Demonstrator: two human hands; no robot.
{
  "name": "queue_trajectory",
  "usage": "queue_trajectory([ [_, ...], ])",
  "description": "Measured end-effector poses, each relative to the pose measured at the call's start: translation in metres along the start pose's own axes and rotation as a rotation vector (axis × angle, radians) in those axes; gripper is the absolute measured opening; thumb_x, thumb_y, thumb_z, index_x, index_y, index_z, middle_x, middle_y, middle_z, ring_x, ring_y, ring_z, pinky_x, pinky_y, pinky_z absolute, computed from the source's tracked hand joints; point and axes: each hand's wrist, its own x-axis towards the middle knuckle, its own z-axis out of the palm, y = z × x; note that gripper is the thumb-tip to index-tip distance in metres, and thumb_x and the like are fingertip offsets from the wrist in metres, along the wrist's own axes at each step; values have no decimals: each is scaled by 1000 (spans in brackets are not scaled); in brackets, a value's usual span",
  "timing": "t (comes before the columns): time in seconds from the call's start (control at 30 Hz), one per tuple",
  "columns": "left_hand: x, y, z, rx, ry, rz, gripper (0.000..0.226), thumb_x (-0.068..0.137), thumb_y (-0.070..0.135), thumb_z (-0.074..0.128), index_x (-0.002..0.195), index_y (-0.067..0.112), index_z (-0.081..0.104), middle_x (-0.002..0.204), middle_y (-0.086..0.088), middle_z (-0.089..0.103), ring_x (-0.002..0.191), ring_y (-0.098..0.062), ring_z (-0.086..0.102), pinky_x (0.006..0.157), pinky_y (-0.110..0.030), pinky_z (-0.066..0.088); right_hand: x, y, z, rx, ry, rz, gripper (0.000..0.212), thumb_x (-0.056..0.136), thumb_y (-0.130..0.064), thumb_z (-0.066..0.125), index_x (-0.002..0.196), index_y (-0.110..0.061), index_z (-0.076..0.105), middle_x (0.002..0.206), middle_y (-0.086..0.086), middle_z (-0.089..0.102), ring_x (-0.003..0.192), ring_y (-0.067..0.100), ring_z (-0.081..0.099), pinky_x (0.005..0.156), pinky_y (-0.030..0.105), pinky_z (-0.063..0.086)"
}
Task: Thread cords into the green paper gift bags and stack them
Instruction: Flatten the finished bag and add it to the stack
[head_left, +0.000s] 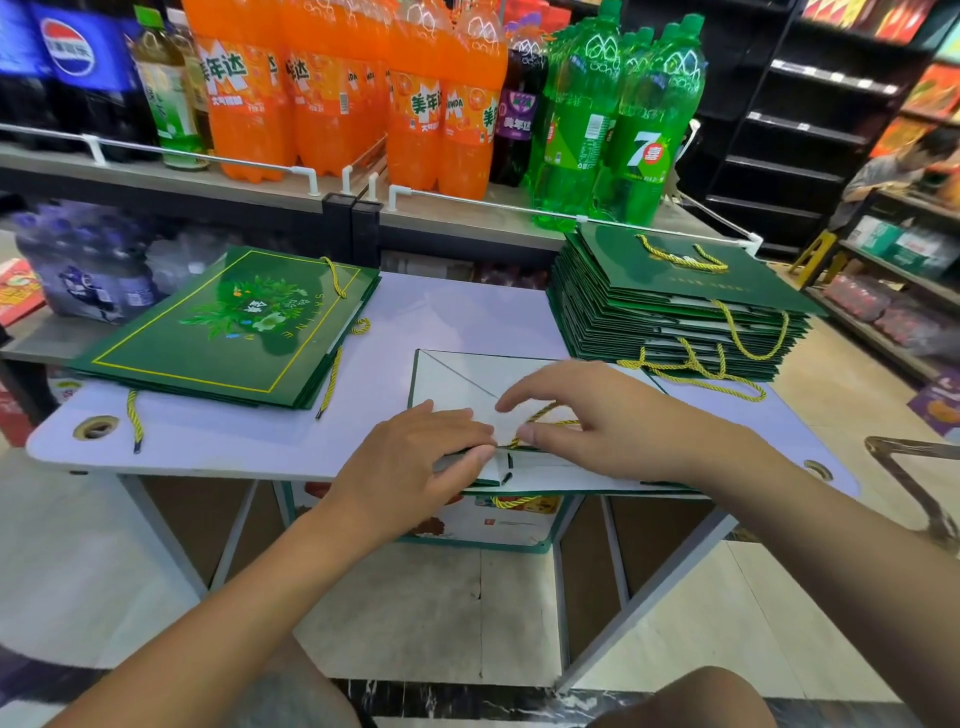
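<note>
Green-edged paper bag (457, 382) lies flat, pale side up, at 6 o'clock on the white table (457, 312), reaching its near edge. The left hand (415, 460) presses on the bag with fingers laid fairly straight. The right hand (613, 423), just beside it, pinches a yellow cord (540, 414) between thumb and fingers above the bag's folded edge. At 10 o'clock rests 1 low stack (234, 338) of green bags, printed side up; at 2 o'clock stands 1 taller stack (675, 312), corded loops trailing onto the table.
</note>
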Motion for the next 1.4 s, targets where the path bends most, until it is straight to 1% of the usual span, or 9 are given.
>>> queue_trajectory([
  [0.07,0,0,0,-12,-1,-16,34,101,45,53,116,27,77,121,19,72,125,-5,61,111,-45,48,-16,-10,1,-29,320,-18,17,100,-39,60,110,-33,72,105,-13,66,102,8,60,86,28,47],
  [0.13,-1,-1,1,-12,-4,-21,34,101,45,53,116,26,77,121,19,72,125,-4,61,112,-45,47,-37,-27,9,206,541,75,13,97,-34,63,89,-31,73,71,-12,62,68,9,58,63,26,43],
  [0.2,-1,-1,2,-2,9,-8,33,100,44,54,116,25,77,120,18,73,124,-5,62,110,-45,49,-53,-41,25,465,481,258,21,95,-36,65,78,-26,73,52,-6,57,48,7,49,53,30,41],
  [0.27,0,0,3,10,19,4,32,100,43,55,115,25,77,119,17,73,123,-6,63,109,-47,50,-61,-49,47,599,332,414,25,95,-38,64,79,-22,75,50,1,62,42,7,49,52,32,44],
  [0.43,0,1,2,24,16,8,34,100,43,54,114,23,78,117,14,75,121,-9,66,107,-49,51,-46,-50,89,891,457,579,9,99,-32,67,102,-28,74,52,5,65,38,12,54,51,24,46],
  [0.63,-1,-1,3,28,19,8,38,100,44,53,116,21,78,117,12,75,121,-10,66,106,-50,51,-29,-58,102,1083,638,602,12,96,-25,72,87,-19,78,53,7,63,40,14,52,44,23,44],
  [0.93,-1,0,2,77,52,80,33,100,37,55,113,17,78,114,8,76,117,-15,69,102,-51,53,-23,-52,109,1153,637,634,7,93,-19,75,88,-18,81,70,15,73,49,13,56,46,24,48],
  [1.13,0,-1,1,60,18,74,30,91,42,64,110,24,79,113,14,76,117,-9,67,104,-47,53,-25,-48,113,1118,610,659,10,91,-16,75,82,-15,78,53,5,62,46,13,54,45,24,44],
  [1.4,-1,0,2,24,60,10,26,90,39,65,105,23,80,109,14,77,116,-8,69,103,-49,53,-29,-52,109,1007,480,642,15,94,-22,71,79,-20,75,52,4,65,41,12,55,52,23,45],
])
